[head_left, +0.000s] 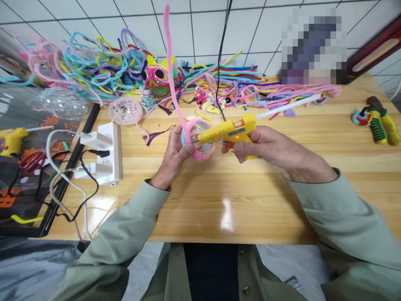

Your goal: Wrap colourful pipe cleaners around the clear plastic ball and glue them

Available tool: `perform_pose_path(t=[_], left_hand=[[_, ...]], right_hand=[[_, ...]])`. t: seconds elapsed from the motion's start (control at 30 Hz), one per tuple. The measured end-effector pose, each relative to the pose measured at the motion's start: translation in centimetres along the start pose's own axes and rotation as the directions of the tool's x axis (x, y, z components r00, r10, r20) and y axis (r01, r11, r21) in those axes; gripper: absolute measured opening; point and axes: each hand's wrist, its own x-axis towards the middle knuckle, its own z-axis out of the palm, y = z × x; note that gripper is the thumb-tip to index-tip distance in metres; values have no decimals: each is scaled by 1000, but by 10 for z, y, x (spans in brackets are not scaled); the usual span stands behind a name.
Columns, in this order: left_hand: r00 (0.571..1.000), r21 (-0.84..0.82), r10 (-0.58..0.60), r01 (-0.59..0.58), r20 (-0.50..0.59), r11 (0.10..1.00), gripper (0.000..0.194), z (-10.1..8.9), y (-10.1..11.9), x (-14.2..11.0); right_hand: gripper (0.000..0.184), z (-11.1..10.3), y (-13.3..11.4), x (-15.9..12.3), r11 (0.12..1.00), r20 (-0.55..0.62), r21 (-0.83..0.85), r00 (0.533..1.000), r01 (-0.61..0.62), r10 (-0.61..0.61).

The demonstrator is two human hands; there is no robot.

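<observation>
My left hand (176, 154) is closed around a clear round ball (205, 147) wrapped with pink and pale blue pipe cleaner. From the wrapping, one long pink pipe cleaner (170, 62) sticks up toward the wall. My right hand (266, 148) grips a yellow hot glue gun (228, 130) by its handle, a finger at the orange trigger. Its nozzle points left and meets the pink wrapping near my left thumb; whether it touches, I cannot tell. A white glue stick (288, 105) juts out of the gun's back end, and a small orange light glows on its side.
Along the wall lies a heap of coloured pipe cleaners (103, 62). A white power strip (114, 154) with plugs and cables stands left, beside a black-edged mat (19, 209) bearing a second glue gun (14, 140) and red scissors (33, 161). Green-handled pliers (377, 125) lie right. A black cord (221, 50) hangs behind the gun.
</observation>
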Motion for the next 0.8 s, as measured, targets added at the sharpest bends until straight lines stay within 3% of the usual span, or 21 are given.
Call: perform_pose_path(t=[0.4,0.5,0.6,0.67,0.73,0.8], left_hand=[[1000,16,12,-12,-9,1000,68,-3,-4,0],[1000,35,6,-7,10,999,72,-6,-8,-1],[1000,17,-16,16,-4,1000,73,-8,-10,-1],[999,6,-6,7,-40,1000,72,-9,-13,0],[996,-8,33,-34,-81,999,68,-10,-16,2],[994,-39,45,-49,-101,998,69,-10,-17,4]], right_hand=[[49,-3,3,3,997,22,73,1000,1,-3],[50,-7,3,1,996,-30,86,999,19,-16],[48,-20,3,-8,994,-203,95,979,47,-26],[47,-36,8,-18,997,-407,45,913,55,-33],[47,-57,22,-32,999,-612,-45,790,0,-27],[46,-79,41,-49,984,-764,-87,644,-154,33]])
